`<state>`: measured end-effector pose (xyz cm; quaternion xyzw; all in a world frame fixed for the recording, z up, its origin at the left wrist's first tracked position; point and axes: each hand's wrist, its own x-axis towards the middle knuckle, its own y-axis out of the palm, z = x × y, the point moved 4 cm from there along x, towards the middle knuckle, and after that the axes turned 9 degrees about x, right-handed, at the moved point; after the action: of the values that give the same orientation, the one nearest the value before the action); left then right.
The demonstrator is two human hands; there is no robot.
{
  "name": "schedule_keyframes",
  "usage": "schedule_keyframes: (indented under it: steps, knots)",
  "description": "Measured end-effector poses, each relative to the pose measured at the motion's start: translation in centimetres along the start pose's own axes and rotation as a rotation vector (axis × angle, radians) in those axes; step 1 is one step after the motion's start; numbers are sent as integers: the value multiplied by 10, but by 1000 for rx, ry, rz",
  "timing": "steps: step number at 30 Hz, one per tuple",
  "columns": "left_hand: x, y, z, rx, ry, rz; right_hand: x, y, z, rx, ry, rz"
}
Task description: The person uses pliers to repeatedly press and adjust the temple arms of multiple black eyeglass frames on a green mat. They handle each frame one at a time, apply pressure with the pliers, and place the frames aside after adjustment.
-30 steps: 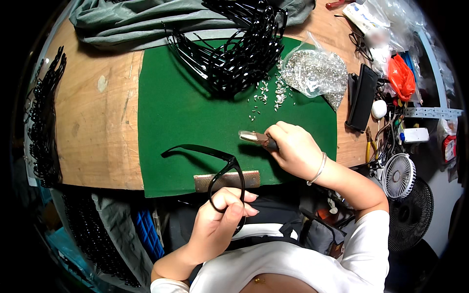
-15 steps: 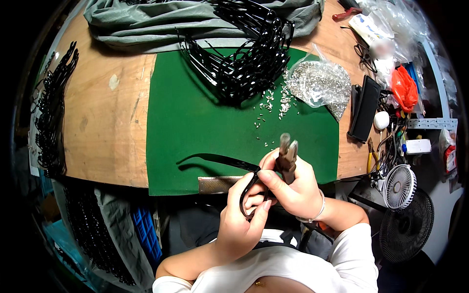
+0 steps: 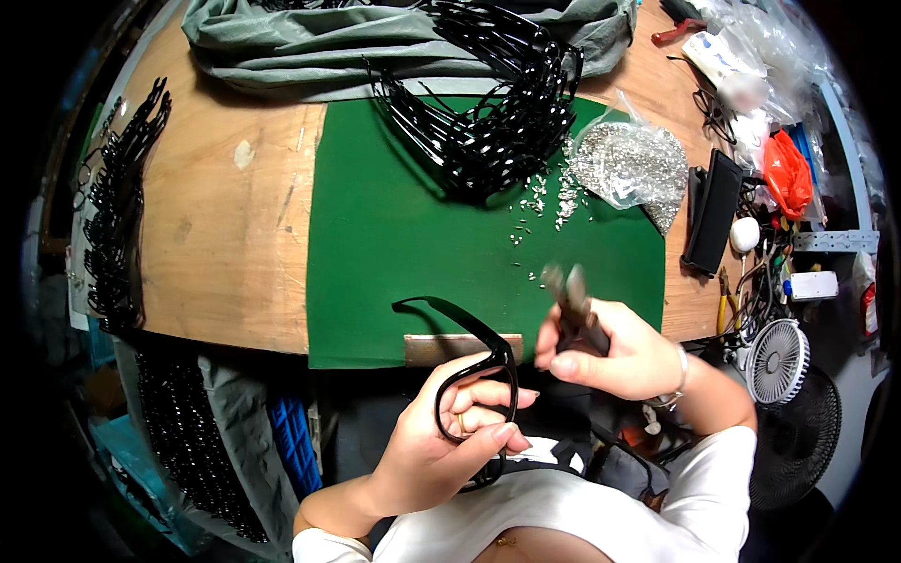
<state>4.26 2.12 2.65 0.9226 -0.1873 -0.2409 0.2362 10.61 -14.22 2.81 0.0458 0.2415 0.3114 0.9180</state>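
Note:
My left hand is closed on a black plastic eyeglass frame just off the table's near edge. One temple arm of the frame sticks out to the upper left, and a rim circles in front of my fingers. My right hand is wrapped round metal pliers, jaws pointing away from me and a little blurred. The pliers are apart from the frame. Beyond them, a tangled heap of black eyeglass parts lies on the green mat, beside scattered small silvery pieces.
A clear bag of silvery pieces sits at the mat's right. A metal plate lies along its near edge. More black parts line the far left. A black case, yellow-handled pliers and a white fan stand right.
My right hand with the pliers has drawn away to the right from the frame. My left hand has moved slightly lower and turned the frame, so its rim shows more fully.

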Motion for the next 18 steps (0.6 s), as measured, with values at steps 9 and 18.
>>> schedule_keyframes:
  steps: [9,18]
  knots:
    - [-8,-6,-3,24,-78,64,-2,14,12,-432,102,339]
    - [-4,-2,2,56,-123,48,0,17,15,-766,98,196]
